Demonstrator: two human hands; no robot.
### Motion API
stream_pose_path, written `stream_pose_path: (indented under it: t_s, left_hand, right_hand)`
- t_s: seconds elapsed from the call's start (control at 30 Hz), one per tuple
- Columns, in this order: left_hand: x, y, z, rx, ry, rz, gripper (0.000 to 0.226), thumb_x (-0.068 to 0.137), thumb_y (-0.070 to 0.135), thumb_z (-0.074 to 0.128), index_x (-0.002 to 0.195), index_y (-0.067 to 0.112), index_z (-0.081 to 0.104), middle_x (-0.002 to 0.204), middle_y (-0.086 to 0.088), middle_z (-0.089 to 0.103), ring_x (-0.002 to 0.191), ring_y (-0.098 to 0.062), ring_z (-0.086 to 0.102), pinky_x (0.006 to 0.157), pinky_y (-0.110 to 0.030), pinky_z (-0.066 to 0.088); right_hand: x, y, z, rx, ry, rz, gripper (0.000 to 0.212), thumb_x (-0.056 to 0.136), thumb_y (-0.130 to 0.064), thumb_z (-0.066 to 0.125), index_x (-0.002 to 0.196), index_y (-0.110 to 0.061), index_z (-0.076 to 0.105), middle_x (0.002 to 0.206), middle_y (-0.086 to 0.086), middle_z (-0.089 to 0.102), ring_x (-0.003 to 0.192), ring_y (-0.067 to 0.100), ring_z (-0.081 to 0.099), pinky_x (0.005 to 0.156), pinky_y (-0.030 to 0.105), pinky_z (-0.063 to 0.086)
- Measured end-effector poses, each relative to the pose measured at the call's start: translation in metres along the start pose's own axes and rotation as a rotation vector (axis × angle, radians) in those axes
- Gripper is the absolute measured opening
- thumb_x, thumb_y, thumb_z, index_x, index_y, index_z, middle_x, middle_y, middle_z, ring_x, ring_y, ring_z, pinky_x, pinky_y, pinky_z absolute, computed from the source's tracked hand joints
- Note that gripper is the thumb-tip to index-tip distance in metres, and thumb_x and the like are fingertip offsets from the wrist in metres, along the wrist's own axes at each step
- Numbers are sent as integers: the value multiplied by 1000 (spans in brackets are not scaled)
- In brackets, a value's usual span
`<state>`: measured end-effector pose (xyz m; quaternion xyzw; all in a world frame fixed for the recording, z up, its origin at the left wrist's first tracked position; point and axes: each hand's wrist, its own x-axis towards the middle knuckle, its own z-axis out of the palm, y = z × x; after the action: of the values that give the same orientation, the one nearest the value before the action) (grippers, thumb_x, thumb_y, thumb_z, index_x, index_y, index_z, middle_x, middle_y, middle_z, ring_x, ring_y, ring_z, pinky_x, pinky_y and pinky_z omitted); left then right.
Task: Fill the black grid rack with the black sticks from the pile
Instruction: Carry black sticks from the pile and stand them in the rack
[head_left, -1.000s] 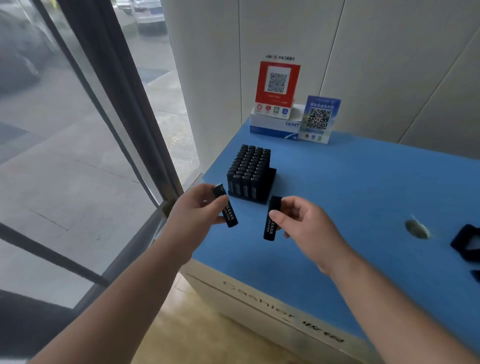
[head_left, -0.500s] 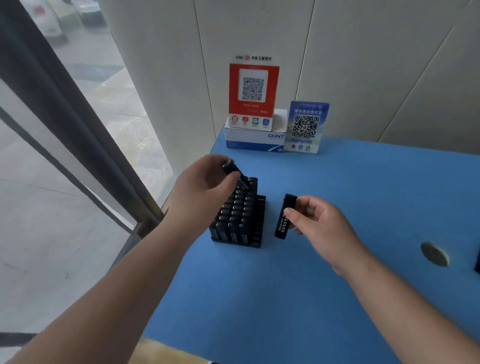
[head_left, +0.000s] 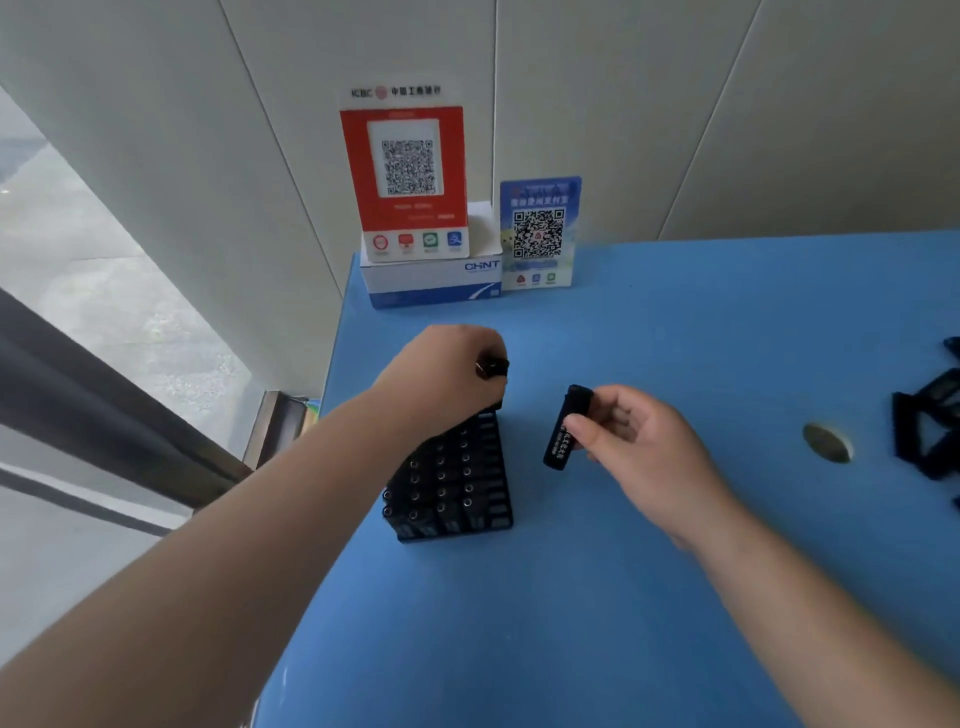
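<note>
Head view — the only one supplied. The rack (head_left: 451, 480) stands on the blue table (head_left: 649, 597) near its left edge, and every slot that shows already carries a stick, round ends up. The far rows are hidden behind the left hand (head_left: 447, 376), so I cannot tell how many slots there are free.

The left hand is curled around a stick (head_left: 492, 368), of which only the top end shows beside the fingers. It is held over the rack's far end, end-on; in my judgement this is to line it up with a slot there and push it down. Whether its lower end has entered a slot cannot be seen.

The right hand (head_left: 631, 441) pinches a second stick (head_left: 567, 428) between thumb and fingers, near its upper half. The stick hangs nearly upright, slightly tilted, just to the right of the rack and clear of it — probably kept ready as the next one in.

The pile (head_left: 930, 426) lies at the right edge of the frame, well apart from the rack and only partly in view. A round hole (head_left: 827, 442) in the table sits between it and the right hand.

At the back, against the wall, a white box (head_left: 431, 283) carries a red QR sign (head_left: 408, 179); a blue QR sign (head_left: 539, 234) stands just beside it.

The task looks well advanced, with loose sticks left.
</note>
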<state>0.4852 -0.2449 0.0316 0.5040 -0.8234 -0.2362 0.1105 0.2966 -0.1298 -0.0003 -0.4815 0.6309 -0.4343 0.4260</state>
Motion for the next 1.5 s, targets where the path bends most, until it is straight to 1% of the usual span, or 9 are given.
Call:
stream_pose_path:
  t_s: [0.33, 0.57, 0.77, 0.9, 1.0, 1.13, 1.27, 1.37, 1.5]
  left_hand:
    - [0, -4, -1, 102, -36, 24, 10, 82, 24, 63, 92, 25, 63, 85, 11, 61, 80, -14, 57, 73, -36, 55]
    - [-3, -5, -1, 108, -35, 16, 5, 81, 23, 62, 85, 25, 60, 81, 10, 61, 77, -12, 57, 71, -37, 55]
    - [-2, -2, 1, 145, -78, -40, 4, 83, 23, 62, 87, 23, 63, 85, 10, 61, 80, -13, 58, 71, -31, 54]
    - [1, -4, -3, 140, -106, -67, 10, 84, 32, 65, 90, 26, 67, 88, 12, 63, 85, -12, 60, 75, -31, 54]
    - [-7, -8, -6, 70, -63, -91, 19, 85, 44, 62, 98, 31, 70, 95, 15, 68, 89, -7, 62, 84, -31, 54]
    - [-28, -17, -12, -13, 56, -141, 26, 91, 44, 54, 111, 32, 68, 111, 17, 67, 104, -6, 60, 91, -29, 50]
    - [-47, -29, -14, -89, 142, -141, 27, 95, 37, 52, 118, 32, 66, 118, 20, 63, 108, -2, 56, 88, -19, 40]
    - [-57, -35, -13, -103, 167, -131, 28, 95, 35, 51, 119, 32, 65, 119, 19, 63, 104, -3, 57, 85, -19, 40]
    - [-69, -40, -13, -112, 198, -98, 37, 97, 34, 52, 133, 28, 58, 134, 13, 56, 114, -8, 56, 92, -21, 41]
  right_hand:
    - [8, 16, 12, 25, -8, -10, 11, 92, -18, 71, 89, -29, 70, 87, -10, 72, 92, 23, 67, 93, 51, 53]
    - [15, 22, 16, -27, -42, -57, 9, 89, -27, 71, 90, -35, 66, 87, -2, 71, 88, 28, 66, 90, 55, 52]
    - [19, 22, 20, -29, -35, -89, 13, 88, -17, 75, 90, -28, 69, 88, -3, 73, 86, 21, 68, 87, 43, 56]
    - [25, 18, 25, -62, -37, -116, 13, 87, -16, 76, 89, -28, 71, 86, -6, 74, 84, 15, 69, 82, 30, 55]
    - [34, 12, 35, -102, -24, -141, 18, 86, -15, 77, 85, -32, 70, 84, -12, 74, 82, 6, 70, 77, 20, 52]
    - [46, 9, 48, -161, 8, -181, 16, 85, -13, 77, 86, -29, 72, 86, -12, 75, 81, 5, 70, 80, 25, 55]
    - [49, 7, 54, -190, 15, -199, 24, 85, -13, 78, 84, -35, 71, 87, -16, 75, 83, 4, 71, 82, 23, 55]
    - [50, 8, 56, -242, -4, -215, 16, 84, -12, 79, 91, -26, 76, 87, -18, 74, 85, 3, 71, 84, 21, 54]
    - [46, 9, 60, -292, 10, -250, 16, 84, -11, 78, 96, -21, 78, 91, -15, 75, 87, 1, 71, 85, 16, 51]
